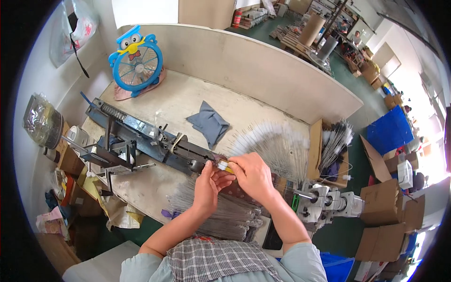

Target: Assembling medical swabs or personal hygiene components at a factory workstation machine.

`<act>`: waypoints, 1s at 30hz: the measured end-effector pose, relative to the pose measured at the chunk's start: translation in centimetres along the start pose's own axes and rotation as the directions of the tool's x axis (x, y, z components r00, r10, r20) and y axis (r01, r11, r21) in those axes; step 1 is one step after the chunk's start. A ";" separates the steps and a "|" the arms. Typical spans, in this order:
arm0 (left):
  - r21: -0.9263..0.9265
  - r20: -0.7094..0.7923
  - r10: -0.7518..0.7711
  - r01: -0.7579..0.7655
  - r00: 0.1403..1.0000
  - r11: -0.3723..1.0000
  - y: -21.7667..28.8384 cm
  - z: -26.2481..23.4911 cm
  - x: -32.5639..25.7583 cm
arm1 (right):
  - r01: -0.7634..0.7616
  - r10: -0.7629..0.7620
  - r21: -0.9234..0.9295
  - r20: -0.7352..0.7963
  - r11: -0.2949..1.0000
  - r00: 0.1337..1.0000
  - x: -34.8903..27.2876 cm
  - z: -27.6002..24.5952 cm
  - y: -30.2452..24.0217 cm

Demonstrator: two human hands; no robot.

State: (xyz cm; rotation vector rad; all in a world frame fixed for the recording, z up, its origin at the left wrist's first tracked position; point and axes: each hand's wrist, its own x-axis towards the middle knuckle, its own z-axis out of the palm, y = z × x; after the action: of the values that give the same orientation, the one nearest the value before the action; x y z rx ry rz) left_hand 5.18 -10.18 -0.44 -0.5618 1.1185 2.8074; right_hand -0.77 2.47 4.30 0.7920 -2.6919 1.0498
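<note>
Left hand (206, 185) and right hand (253, 175) at centre, fingertips of both pinched together on a small yellow-and-silver piece (222, 165) at the dark metal jig (155, 141) end, brown cardboard boxes (383, 202) at four o'clock, blue owl-shaped fan (136, 63) at eleven o'clock

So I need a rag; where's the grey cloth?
The grey cloth lies mid-bench, behind the dark metal machine, right of the blue fan.

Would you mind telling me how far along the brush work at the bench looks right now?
Done: a fan of white-tipped brushes lies on the bench, with more in the cardboard box. In hand: the left hand and right hand pinch a small yellow-tipped piece at the end of the blue machine. Left: a heap of bare wires lies under the forearms.
</note>
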 end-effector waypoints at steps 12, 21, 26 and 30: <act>-0.187 -0.090 0.089 -0.104 0.992 0.977 -1.1 0.4 0.0 | 0.151 -0.196 -0.205 -0.218 0.967 0.956 -1.6 1.6 -0.9; -0.113 -0.108 0.156 -0.169 0.982 0.979 -1.1 1.3 -0.2 | 0.219 -0.253 -0.164 -0.220 0.962 0.942 -2.6 0.3 0.8; -0.078 -0.046 0.180 -0.184 0.983 0.980 -1.1 1.3 -0.2 | 0.216 -0.233 -0.110 -0.180 0.970 0.956 -2.6 0.1 0.8; -0.097 -0.095 0.152 -0.161 0.984 0.982 -1.1 1.2 -0.1 | 0.215 -0.239 -0.152 -0.162 0.965 0.957 -2.3 0.6 0.3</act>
State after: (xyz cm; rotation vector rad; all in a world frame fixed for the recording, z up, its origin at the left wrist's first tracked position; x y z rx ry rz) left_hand 5.12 -8.57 -0.27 -0.6383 1.0803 3.0182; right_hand 1.06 3.29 2.94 0.9090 -2.4214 0.8356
